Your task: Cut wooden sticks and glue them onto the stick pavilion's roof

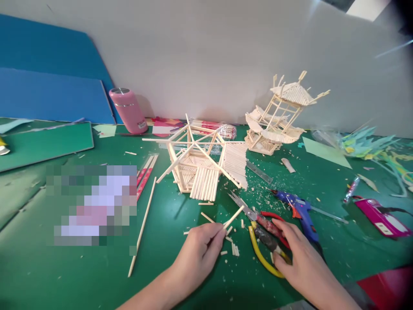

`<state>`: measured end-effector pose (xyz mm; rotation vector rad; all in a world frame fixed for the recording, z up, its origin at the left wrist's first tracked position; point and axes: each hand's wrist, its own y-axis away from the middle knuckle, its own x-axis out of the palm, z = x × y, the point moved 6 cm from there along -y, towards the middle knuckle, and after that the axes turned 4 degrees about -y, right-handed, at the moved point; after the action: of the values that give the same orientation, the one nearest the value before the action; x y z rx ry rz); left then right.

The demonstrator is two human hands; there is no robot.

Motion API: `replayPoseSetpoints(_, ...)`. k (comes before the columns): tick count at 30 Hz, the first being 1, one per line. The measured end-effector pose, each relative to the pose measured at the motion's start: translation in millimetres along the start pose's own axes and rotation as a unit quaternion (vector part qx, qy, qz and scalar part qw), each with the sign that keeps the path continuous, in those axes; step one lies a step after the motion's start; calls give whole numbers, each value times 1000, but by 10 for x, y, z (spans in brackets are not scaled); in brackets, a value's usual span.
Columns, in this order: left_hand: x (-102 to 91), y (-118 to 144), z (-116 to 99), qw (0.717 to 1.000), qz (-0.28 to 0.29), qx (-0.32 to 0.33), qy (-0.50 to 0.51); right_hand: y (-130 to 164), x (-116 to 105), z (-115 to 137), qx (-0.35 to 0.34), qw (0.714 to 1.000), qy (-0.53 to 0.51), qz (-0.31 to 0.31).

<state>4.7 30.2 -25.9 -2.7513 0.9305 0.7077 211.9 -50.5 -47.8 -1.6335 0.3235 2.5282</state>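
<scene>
My left hand is closed in a pinch on a short pale wooden stick, which points up and to the right. My right hand has its thumb and fingers round the handles of a pair of scissors with red and yellow loops. The scissors lie on the table, blades towards the upper left. Just beyond both hands stands a stick-built frame, many-sided, with beams spreading from its top. Two panels of sticks laid side by side, one front panel and one right panel, slope down from it.
A pagoda-like stick model stands at the back right. Right of the scissors lie a blue glue gun and a magenta device. A pink flask stands back left. One long stick and several cut bits lie on the green table.
</scene>
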Motion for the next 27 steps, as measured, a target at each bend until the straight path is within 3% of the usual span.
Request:
replayPoseSetpoints(3, -20, 17, 56, 1000, -10, -1, 1, -113, -4, 80, 16, 999, 44, 15)
replayPoseSetpoints(7, -47, 39, 118, 999, -23, -9, 35, -167, -12, 51, 29, 999, 23, 27)
replayPoseSetpoints(14, -28, 52, 231, 981, -7, -71, 178, 147, -37, 15, -69, 995, -63, 28)
replayPoseSetpoints(17, -17, 51, 222, 972, 8, -78, 223, 259, -1, 18, -69, 991, -103, 54)
replayPoseSetpoints(21, -22, 46, 188, 962, 18, -77, 261, 329, 43, 60, -66, 994, -63, 62)
replayPoseSetpoints(27, -11, 51, 139, 969, 47, -61, 233, 331, 52, 238, -88, 994, -33, 52)
